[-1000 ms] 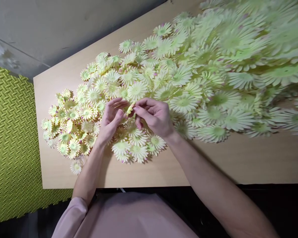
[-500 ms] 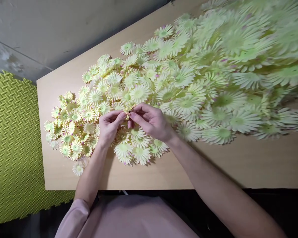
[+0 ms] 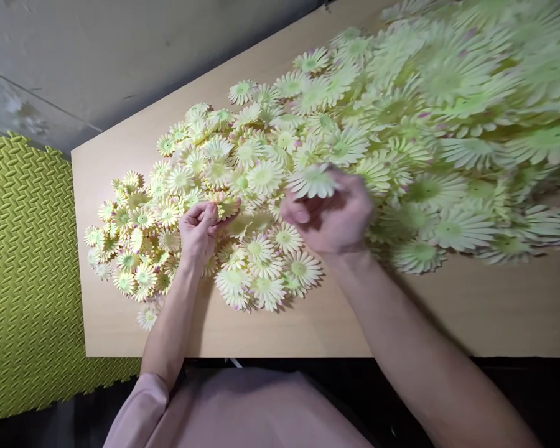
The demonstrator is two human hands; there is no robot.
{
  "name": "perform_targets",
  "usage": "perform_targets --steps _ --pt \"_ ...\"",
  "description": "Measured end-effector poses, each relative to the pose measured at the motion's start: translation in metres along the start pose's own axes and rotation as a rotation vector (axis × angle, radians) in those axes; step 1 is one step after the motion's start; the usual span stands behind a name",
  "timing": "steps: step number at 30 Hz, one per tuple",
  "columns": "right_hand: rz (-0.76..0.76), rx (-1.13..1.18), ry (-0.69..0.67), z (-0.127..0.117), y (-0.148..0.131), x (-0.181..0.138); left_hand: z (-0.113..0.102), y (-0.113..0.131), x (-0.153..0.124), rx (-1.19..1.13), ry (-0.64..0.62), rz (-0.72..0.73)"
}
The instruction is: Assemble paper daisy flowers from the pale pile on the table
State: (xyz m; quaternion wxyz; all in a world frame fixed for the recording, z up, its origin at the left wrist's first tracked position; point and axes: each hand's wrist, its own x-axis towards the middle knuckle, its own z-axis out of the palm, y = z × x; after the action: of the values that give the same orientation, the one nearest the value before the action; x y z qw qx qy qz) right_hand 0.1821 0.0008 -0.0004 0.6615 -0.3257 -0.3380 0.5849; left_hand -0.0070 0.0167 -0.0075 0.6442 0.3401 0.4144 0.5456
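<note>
Parting within 0.5 s: right hand (image 3: 338, 218), left hand (image 3: 197, 231) with yellow flower (image 3: 226, 206)

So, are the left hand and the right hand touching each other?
Apart. The head view shows a wide gap between the left hand and the right hand, with pale flowers visible between them.

Left hand (image 3: 200, 231) pinched, right hand (image 3: 338, 214) curled, both forearms (image 3: 170, 326) slanting inward
</note>
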Motion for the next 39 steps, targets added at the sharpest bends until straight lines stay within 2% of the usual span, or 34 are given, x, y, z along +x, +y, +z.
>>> perform_targets --steps 2,4,6,8,11,14,18,26,33,39 --pt "-0.024 -0.010 0.155 -0.003 -0.006 0.003 -0.001 -0.002 0.001 0.033 -0.007 0.031" --pt "-0.027 -0.021 0.205 -0.002 -0.006 0.004 -0.001 -0.005 0.001 0.093 -0.030 0.049" --pt "-0.048 -0.049 0.140 0.001 -0.001 0.002 -0.002 -0.008 0.001 0.168 -0.056 0.064" --pt "-0.066 -0.139 0.007 0.006 0.007 -0.002 -0.002 -0.009 0.000 0.237 -0.090 0.067" --pt "-0.023 -0.320 -0.120 0.013 0.016 -0.008 -0.003 -0.009 -0.001 0.286 -0.132 0.071" --pt "-0.019 -0.399 -0.082 0.016 0.020 -0.013 -0.003 -0.009 -0.001 0.274 -0.138 0.078" --pt "-0.127 -0.530 -0.068 0.014 0.020 -0.015 -0.003 -0.010 0.001 0.240 -0.136 0.047" --pt "-0.313 -0.750 -0.171 0.016 0.022 -0.017 -0.001 -0.009 -0.001 0.247 -0.115 0.037" --pt "-0.134 -0.644 -0.129 0.012 0.027 -0.016 0.002 -0.008 -0.002 0.268 -0.110 0.027" --pt "-0.098 -0.604 -0.138 0.014 0.024 -0.015 0.003 -0.006 -0.003 0.271 -0.117 0.013"
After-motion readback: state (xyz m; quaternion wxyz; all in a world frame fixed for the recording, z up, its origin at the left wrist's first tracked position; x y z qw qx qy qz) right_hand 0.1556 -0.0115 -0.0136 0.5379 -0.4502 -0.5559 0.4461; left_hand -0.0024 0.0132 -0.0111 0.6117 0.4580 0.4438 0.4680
